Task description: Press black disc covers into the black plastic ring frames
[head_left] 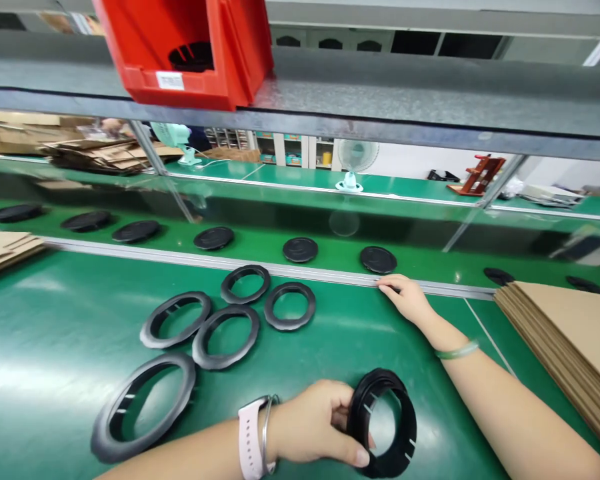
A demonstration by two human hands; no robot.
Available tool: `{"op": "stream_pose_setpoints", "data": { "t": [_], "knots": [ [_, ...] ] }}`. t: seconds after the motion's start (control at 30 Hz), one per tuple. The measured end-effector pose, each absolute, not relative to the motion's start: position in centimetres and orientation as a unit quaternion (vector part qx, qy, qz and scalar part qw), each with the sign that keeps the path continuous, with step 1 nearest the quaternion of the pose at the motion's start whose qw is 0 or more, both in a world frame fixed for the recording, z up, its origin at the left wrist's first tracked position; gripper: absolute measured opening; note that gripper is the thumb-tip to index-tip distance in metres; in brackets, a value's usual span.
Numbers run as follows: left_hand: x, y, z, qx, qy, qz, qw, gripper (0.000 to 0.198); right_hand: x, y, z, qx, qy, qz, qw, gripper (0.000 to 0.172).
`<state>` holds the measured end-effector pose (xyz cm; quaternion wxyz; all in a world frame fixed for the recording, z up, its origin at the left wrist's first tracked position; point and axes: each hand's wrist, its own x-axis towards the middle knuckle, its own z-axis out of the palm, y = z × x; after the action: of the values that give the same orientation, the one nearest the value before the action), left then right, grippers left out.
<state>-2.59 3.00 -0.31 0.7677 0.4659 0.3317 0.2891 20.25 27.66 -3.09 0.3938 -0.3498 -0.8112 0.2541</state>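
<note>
Head view, left hand (315, 423) gripping black ring (384, 423), bottom edge cropped

left hand (325, 420) gripping, right hand (407, 297) outstretched flat

Green bench mat (55, 333), glossy. Five loose black rings lie flat on it: large ring (143, 407) nearest, three medium rings (175, 319) (226, 336) (290, 305) clustered, touching, and one more ring (245, 283) by the metal rail (305, 271). Cardboard stack (570, 347) at right edge, cardboard sheets (5, 248) at left.
</note>
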Motion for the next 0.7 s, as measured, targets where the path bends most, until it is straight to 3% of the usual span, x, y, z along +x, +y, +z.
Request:
{"op": "stream_pose_setpoints", "data": {
  "t": [0.2,0.47,0.7],
  "knots": [
    [-1.2,2.1,-1.1,0.602,0.439,0.285,0.602,0.026,20.2,27.4,-2.9,-0.352,-0.816,0.238,0.393,0.027],
    [-2.0,2.9,-1.0,0.579,0.414,0.262,0.652,0.025,20.3,27.5,-3.1,-0.351,-0.831,0.217,0.373,0.026],
    [-1.9,2.5,-2.3,0.637,0.393,0.288,0.597,0.022,20.3,27.7,-3.3,-0.342,-0.845,0.213,0.352,0.026]
  ]
}}
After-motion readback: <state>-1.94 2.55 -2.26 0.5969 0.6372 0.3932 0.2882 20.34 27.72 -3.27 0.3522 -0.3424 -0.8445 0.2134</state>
